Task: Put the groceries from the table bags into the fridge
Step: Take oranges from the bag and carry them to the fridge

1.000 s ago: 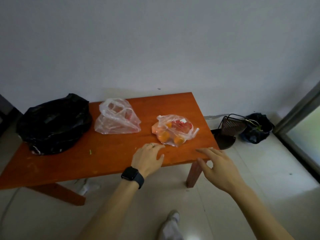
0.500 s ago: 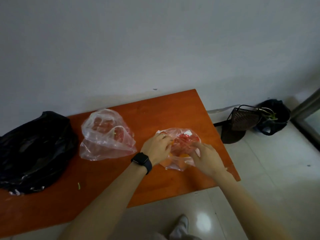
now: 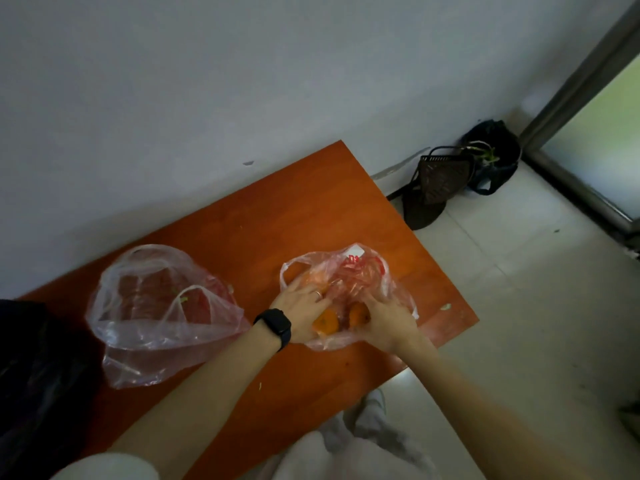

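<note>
While both hands worked at it, the small clear bag [image 3: 349,292] lay on the orange worktop [image 3: 311,216] near its right front corner, with orange fruits [image 3: 327,322] and something red showing through the thin film. The left hand [image 3: 299,311], with a dark watch [image 3: 275,327] on its wrist, lay spread over the left side of the bag, fingers loosely curved on the plastic and the fruit under it, not closed to a fist. The right hand [image 3: 388,323] cupped the near right side, half closed around the film beside one fruit; whether it really pinched the plastic I could not tell. A bigger clear bag [image 3: 156,317] with red contents stood well apart to the left, and a black bag [image 3: 31,382] lay at the far left edge. No fridge was in view. My judgement is that the round fruits could roll out and drop over the near edge if the mouth was pulled open too wide, and that the thin film could tear if it was lifted by one side only.
</note>
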A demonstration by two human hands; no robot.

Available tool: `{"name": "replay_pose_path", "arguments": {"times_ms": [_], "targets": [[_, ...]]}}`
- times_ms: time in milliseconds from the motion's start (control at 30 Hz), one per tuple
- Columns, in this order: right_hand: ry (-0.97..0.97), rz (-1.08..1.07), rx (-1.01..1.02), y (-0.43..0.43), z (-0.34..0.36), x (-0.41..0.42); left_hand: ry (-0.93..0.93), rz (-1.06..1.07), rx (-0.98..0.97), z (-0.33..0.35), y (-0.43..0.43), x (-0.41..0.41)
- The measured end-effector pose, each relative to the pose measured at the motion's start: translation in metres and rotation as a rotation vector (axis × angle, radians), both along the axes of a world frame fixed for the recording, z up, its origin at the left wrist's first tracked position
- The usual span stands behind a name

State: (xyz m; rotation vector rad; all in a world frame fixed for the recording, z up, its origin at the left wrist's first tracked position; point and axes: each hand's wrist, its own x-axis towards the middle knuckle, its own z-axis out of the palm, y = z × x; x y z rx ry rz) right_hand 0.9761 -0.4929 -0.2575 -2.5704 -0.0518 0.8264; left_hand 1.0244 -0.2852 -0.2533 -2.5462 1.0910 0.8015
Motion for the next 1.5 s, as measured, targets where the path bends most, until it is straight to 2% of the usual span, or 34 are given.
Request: {"name": "replay_pose_path", "arguments": {"times_ms": [300,433,633,933,1167,1333,1500], "targets": [[0.024,-0.232,0.0,0.009,-0.025,-0.025,-0.076,-0.027,-0.06,-0.029,0.009,-0.018],[-0.04,-0.314,0.01,0.014,-0.031,-0.032,-0.063,-0.01,-0.085,-0.039,0.014,-0.017],[-0.054,-0.348,0.023,0.016,-0.035,-0.033,-0.033,0.056,-0.144,-0.039,0.018,-0.018],[-0.096,-0.465,0.152,0.012,-0.025,-0.042,-0.141,-0.011,-0.042,-0.037,0.007,-0.029],[-0.102,-0.453,0.135,0.004,-0.027,-0.058,-0.105,0.12,-0.12,-0.023,0.003,-0.027],[-0.134,-0.463,0.115,0.007,-0.025,-0.063,-0.153,-0.025,0.034,-0.023,-0.003,-0.031],[-0.057,-0.478,0.131,0.008,-0.025,-0.06,-0.154,-0.032,-0.018,-0.017,-0.006,-0.034]]}}
